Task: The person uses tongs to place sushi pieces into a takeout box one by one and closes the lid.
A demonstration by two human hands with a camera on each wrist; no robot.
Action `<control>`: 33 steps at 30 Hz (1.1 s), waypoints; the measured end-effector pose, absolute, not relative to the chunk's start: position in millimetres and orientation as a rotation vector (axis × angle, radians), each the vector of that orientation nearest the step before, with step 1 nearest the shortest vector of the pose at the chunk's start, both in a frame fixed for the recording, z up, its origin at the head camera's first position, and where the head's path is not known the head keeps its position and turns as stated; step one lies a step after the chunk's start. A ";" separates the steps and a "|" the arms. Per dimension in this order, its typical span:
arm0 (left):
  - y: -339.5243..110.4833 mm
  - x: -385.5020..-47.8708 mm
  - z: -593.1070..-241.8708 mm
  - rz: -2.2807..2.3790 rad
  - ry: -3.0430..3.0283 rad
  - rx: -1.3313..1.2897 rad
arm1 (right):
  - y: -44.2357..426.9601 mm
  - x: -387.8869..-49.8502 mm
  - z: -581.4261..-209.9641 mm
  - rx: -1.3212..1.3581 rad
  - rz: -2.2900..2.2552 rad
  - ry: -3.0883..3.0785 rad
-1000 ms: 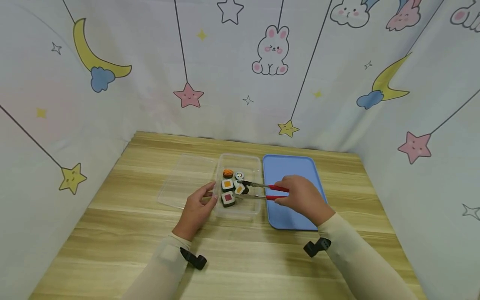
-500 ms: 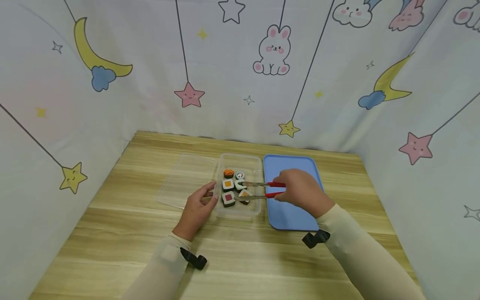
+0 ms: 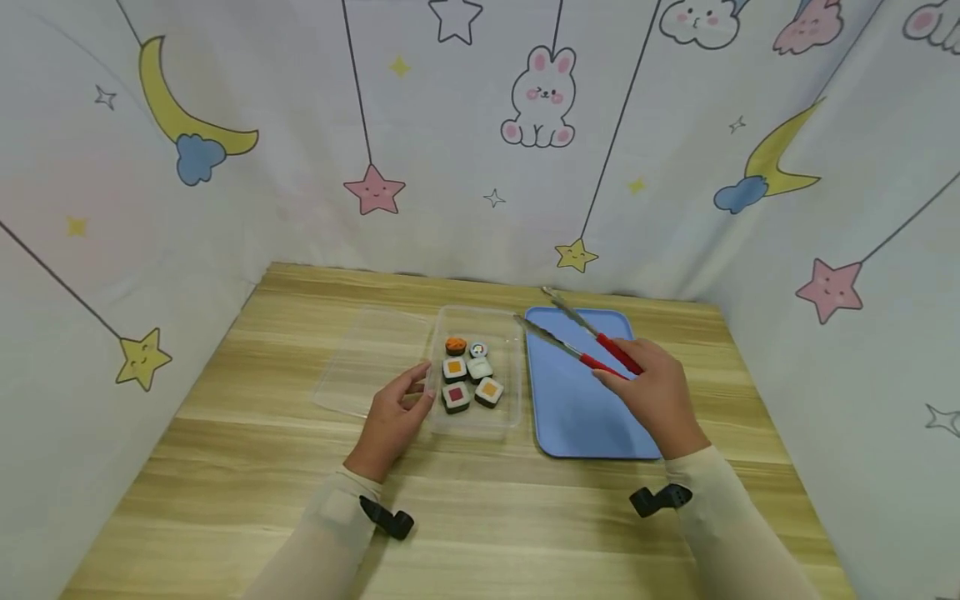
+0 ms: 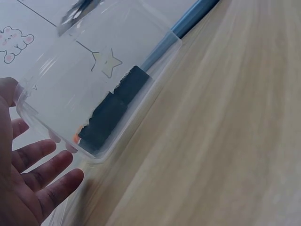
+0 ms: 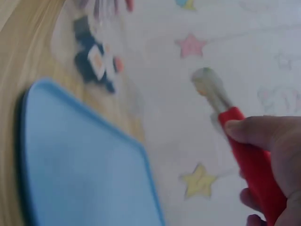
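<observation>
My left hand touches the left side of a clear plastic container; in the left wrist view several of its fingers stretch out below the rim. Inside the container lie several toy sushi pieces: an orange-topped one, a small round roll, a pale green-white one, a red-centred one, and orange-centred rolls. My right hand grips red-handled metal tongs above the blue tray. The tongs' arms are spread, with nothing between the tips.
A clear flat lid lies on the wooden table left of the container. The tray sits just right of the container. A patterned white curtain hangs around the back and sides.
The tongs have let go of an orange-centred roll, now lying in the container's front right. My right hand has swung them up and right over the tray. My left hand stays put.
</observation>
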State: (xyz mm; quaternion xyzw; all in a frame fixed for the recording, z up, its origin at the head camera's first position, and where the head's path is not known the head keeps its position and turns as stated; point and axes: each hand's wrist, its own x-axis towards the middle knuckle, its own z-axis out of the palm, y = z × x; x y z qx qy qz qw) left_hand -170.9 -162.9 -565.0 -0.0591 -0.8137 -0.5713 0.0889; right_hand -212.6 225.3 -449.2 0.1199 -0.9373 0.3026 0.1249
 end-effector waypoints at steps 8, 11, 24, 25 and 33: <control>-163.1 -170.7 -564.4 -1.703 -2.415 -0.173 | 286.6 -209.4 -494.8 -0.146 0.962 -2.644; -163.2 -171.4 -564.2 -1.705 -2.418 -0.178 | 305.0 -207.8 -513.5 -0.273 0.981 -2.615; -162.6 -170.9 -568.5 -1.686 -2.402 -0.169 | 332.6 -202.9 -561.6 -0.402 0.942 -2.533; -162.5 -170.9 -569.0 -1.687 -2.400 -0.172 | 332.7 -203.0 -563.9 -0.398 0.930 -2.529; -162.5 -172.6 -566.4 -1.679 -2.433 -0.154 | 334.1 -205.5 -571.7 -0.412 0.875 -2.520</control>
